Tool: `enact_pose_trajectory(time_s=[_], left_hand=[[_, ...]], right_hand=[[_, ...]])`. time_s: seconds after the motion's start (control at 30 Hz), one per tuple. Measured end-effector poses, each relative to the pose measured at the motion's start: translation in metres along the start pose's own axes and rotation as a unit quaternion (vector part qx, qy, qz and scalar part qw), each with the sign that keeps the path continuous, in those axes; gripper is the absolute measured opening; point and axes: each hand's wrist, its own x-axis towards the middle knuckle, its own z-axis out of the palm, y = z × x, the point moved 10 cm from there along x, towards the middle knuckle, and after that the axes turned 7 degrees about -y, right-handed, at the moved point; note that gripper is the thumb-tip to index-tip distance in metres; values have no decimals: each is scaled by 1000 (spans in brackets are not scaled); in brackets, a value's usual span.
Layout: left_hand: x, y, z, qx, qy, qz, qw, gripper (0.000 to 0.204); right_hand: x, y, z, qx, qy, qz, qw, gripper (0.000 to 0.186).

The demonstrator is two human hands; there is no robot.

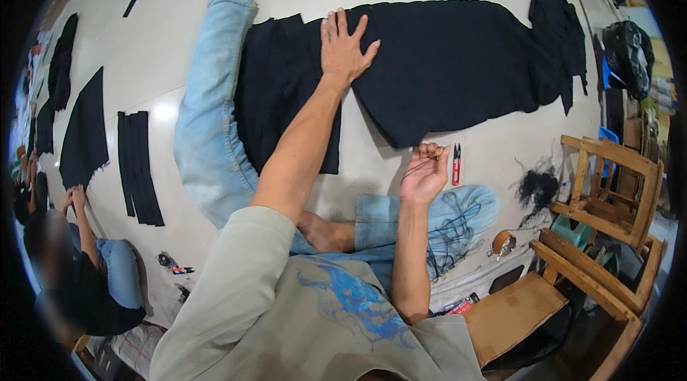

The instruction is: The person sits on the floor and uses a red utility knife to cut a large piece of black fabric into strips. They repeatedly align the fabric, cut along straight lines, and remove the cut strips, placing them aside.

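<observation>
My left hand lies open, palm down, on black fabric spread across the tiled floor. More black pieces lie beneath my left forearm, beside my outstretched leg. My right hand is turned palm up at the fabric's lower edge, fingers curled and pressed together; what they grip is too small to make out. Red-handled thread snips lie just to its right. Dark loose threads are draped over my bent right leg.
Another person sits at the left, hands on a black piece; black strips lie nearby. Wooden frames, a cardboard sheet and a black bag are on the right. A thread pile lies beside the frames.
</observation>
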Motion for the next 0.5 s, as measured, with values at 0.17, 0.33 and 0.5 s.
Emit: enact_pose_trajectory(time_s=[0.17,0.33,0.5], left_hand=[[1,1,6,4,-21,-19,1000,71],[0,2,8,4,-23,-28,999,73],[0,4,13,23,-24,-25,999,73]], right_hand=[[10,-8,-16,112,-19,30,993,33],[-16,-7,-30,113,20,64,991,39],[-45,-29,-49,105,-19,63,992,38]])
